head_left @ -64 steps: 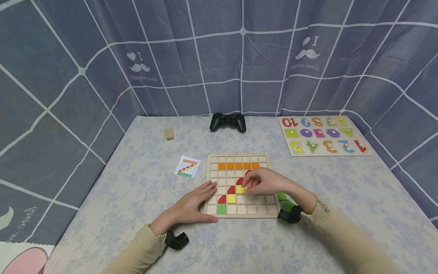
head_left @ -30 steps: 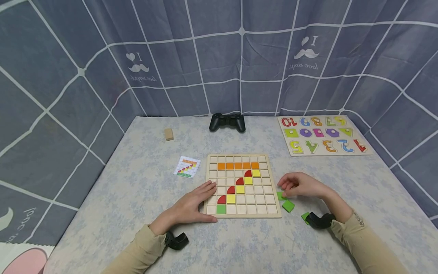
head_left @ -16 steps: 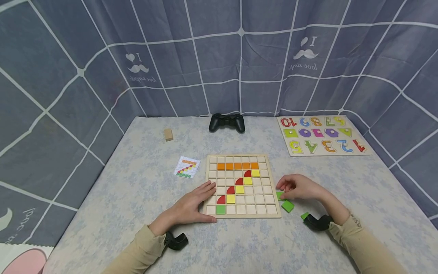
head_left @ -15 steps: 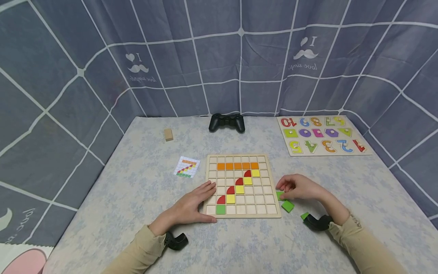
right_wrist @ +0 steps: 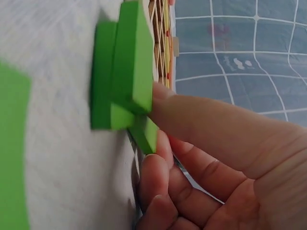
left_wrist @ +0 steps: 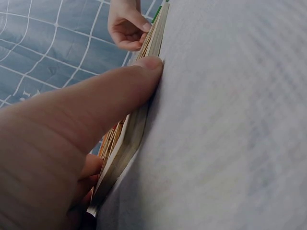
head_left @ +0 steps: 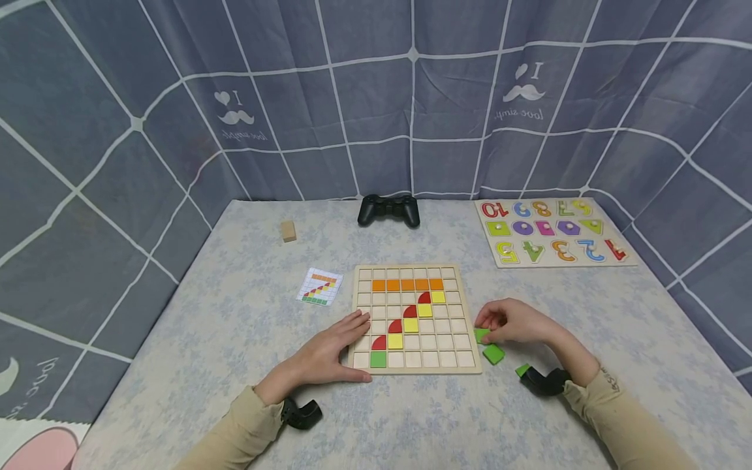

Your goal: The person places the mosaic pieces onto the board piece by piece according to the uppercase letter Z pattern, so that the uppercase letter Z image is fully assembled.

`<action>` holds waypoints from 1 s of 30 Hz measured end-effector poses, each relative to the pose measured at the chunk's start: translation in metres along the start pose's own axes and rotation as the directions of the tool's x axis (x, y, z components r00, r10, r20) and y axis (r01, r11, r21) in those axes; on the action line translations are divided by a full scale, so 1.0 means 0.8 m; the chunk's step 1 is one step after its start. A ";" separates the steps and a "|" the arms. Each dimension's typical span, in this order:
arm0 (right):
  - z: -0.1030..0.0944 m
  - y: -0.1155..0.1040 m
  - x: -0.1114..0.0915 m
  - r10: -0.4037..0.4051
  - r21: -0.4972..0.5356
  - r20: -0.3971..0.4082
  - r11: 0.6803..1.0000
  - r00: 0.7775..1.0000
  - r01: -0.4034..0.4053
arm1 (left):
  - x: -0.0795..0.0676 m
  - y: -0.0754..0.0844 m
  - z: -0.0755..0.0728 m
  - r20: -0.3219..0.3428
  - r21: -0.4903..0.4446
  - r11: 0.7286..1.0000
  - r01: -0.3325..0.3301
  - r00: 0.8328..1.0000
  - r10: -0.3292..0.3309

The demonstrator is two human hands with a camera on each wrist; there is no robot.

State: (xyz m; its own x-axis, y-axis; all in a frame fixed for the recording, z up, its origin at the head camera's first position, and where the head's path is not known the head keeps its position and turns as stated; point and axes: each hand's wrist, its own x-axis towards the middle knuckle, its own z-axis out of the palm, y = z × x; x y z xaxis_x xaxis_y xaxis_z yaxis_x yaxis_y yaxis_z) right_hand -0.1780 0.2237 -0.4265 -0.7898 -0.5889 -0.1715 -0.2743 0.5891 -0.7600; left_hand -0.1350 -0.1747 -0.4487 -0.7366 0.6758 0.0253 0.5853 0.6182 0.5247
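A wooden grid board (head_left: 416, 373) lies in the middle of the table. It bears a row of orange squares (head_left: 408, 285), red quarter-circles (head_left: 410, 313) with yellow squares (head_left: 410, 326) on a diagonal, and one green square (head_left: 378, 360) in the bottom row. My left hand (head_left: 325, 350) rests with extended fingers at the board's left side, its thumb against the near edge. Beside the right edge, my right hand (head_left: 517, 321) pinches a green square tile (head_left: 481, 335) with curled fingers. Close up in the right wrist view, thumb and fingertips touch stacked green tiles (right_wrist: 134, 57).
Loose green tiles (head_left: 493, 354) lie below the right hand, one (head_left: 522, 370) partly under the wrist strap. A pattern card (head_left: 320, 286) lies left of the board. Farther back are a wooden block (head_left: 288, 231), a black game controller (head_left: 388, 211) and a number puzzle (head_left: 549, 234).
Over the two seconds, the right hand has left a yellow square on the board's diagonal and moved right to the green tiles. It has barely moved since. The left hand has stayed put.
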 end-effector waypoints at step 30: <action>0.058 -0.103 0.084 -0.143 -0.011 0.162 0.989 0.976 0.147 | 0.000 -0.001 0.000 -0.001 0.000 1.000 0.008 1.000 -0.008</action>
State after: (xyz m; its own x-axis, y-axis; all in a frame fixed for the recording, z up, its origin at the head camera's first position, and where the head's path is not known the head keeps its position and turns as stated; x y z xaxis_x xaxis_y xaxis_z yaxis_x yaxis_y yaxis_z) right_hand -0.1833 0.1097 -0.4046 -0.6426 -0.7493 -0.1602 -0.3936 0.5021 -0.7700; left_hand -0.1357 -0.1750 -0.4493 -0.7414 0.6707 0.0224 0.5797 0.6233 0.5247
